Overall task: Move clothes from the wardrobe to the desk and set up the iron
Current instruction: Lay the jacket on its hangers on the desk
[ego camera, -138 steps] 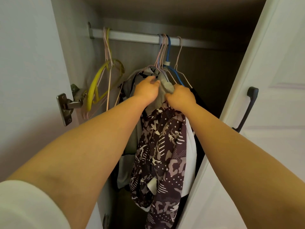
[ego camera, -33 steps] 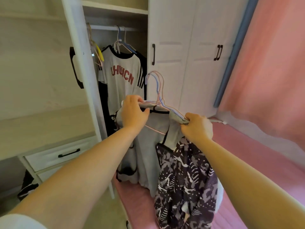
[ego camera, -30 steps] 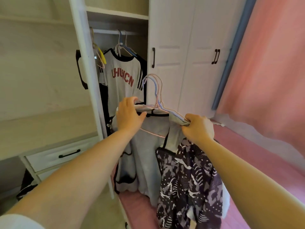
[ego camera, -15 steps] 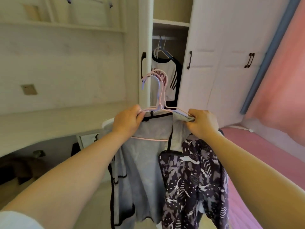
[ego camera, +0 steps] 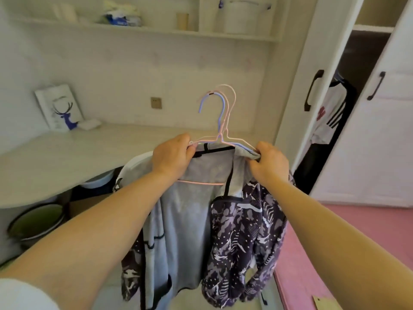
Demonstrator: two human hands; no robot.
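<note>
head view: both hands raised at chest height, each closed on one end of a bunch of wire hangers (ego camera: 220,121). left hand (ego camera: 171,156) grips the left shoulder, right hand (ego camera: 269,163) the right. a grey top (ego camera: 190,211) & a dark patterned jacket (ego camera: 243,238) hang below the hands. pale bench (ego camera: 67,151) lies beyond, to the left; open wardrobe (ego camera: 348,90) to the right w/ a white shirt (ego camera: 328,117) inside.

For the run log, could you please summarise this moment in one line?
left hand: holds hangers | right hand: holds hangers | clothes: off wardrobe, above floor | desk: not reached
</note>
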